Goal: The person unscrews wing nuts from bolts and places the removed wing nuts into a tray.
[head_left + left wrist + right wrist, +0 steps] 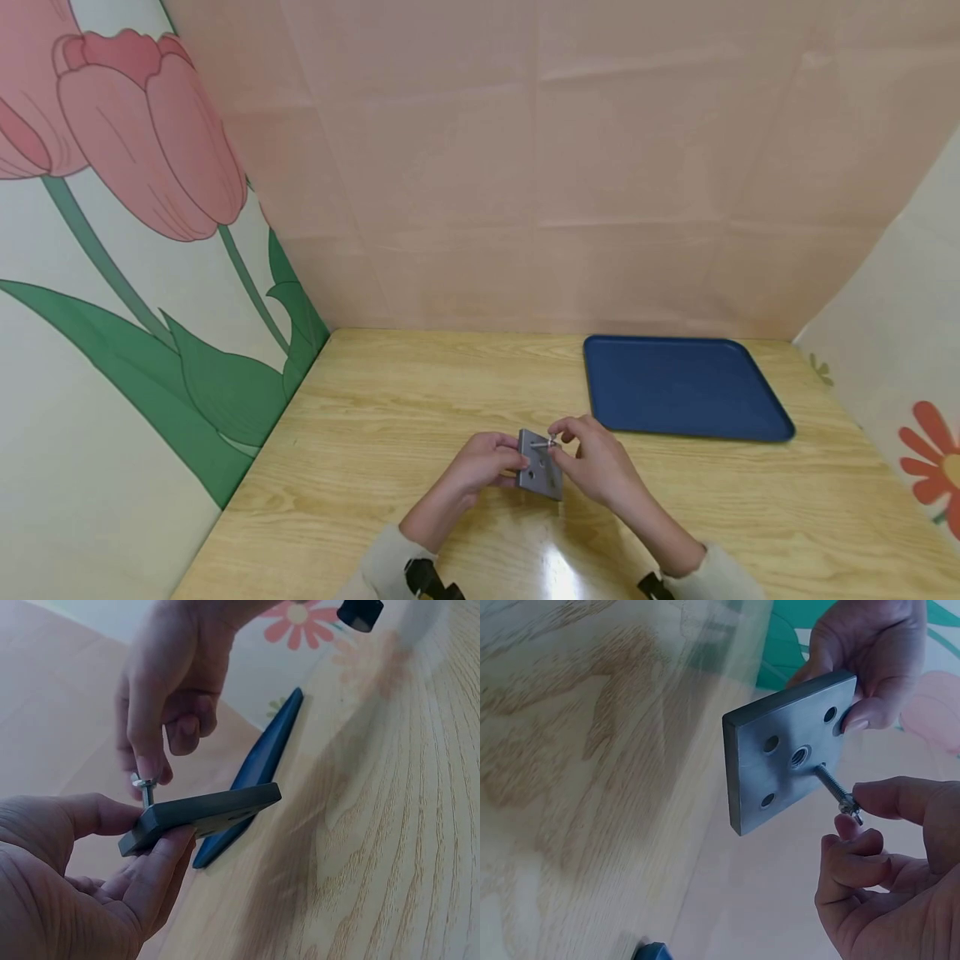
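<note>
A grey square metal plate [536, 479] is held tilted above the table by my left hand [486, 458], its thumb and fingers gripping one edge from both faces. Several holes pierce the plate [784, 754], and the middle one is threaded. From a hole near the gripped edge sticks out a thin silver screw [829, 782]. Near the screw's outer end sits a small metal piece like a nut [848, 805]. My right hand [597, 460] pinches this end between thumb and index finger, its other fingers curled. The exact shape of the small piece is partly hidden by the fingertips.
A blue tray [682, 387] lies on the wooden table [390, 383], behind and to the right of my hands. A pinkish cloth wall [480, 208] rises at the back, with flower-printed panels on both sides.
</note>
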`<state>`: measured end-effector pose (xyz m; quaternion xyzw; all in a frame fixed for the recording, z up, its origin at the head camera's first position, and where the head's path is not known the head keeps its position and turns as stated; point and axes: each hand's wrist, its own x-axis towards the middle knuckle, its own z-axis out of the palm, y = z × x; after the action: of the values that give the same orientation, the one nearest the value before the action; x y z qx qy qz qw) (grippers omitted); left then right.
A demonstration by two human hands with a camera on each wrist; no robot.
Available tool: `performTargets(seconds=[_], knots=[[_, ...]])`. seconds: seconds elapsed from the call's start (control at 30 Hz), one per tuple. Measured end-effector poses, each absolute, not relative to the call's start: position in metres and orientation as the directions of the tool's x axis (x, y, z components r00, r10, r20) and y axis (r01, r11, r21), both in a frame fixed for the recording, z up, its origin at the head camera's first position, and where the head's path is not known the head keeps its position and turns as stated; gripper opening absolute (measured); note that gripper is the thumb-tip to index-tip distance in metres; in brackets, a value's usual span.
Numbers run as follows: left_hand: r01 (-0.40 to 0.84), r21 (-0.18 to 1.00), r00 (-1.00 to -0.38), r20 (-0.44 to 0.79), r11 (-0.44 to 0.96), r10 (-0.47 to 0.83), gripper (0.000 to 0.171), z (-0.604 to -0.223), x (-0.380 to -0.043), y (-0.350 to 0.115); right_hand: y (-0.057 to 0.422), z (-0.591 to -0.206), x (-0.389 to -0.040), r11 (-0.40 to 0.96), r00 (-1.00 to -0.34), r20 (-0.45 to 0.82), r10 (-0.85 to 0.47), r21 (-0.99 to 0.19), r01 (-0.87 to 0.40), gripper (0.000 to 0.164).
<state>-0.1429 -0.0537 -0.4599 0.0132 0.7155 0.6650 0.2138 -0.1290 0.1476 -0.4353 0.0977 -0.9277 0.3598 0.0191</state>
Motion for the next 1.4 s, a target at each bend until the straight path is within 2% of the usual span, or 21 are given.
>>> performTargets(seconds=[0.73, 0.93, 1.4], knots=[[-0.249, 0.965, -0.918, -0.261, 0.077, 0.3, 0.028, -0.4626, -0.1435, -0.0526, 0.1437, -0.4303, -0.1231, 0.719, -0.967, 0.173, -0.187, -0.647, -0.255, 0.017], [-0.251, 0.964, -0.914, -0.266, 0.089, 0.305, 0.027, -0.4612, -0.143, -0.0532, 0.1433, -0.4286, -0.1239, 0.707, -0.972, 0.156, -0.175, -0.668, -0.234, 0.012], [-0.252, 0.962, -0.91, -0.272, 0.102, 0.314, 0.028, -0.4599, -0.1421, -0.0535, 0.1454, -0.4305, -0.1271, 0.704, -0.981, 0.122, -0.153, -0.683, -0.195, 0.017]])
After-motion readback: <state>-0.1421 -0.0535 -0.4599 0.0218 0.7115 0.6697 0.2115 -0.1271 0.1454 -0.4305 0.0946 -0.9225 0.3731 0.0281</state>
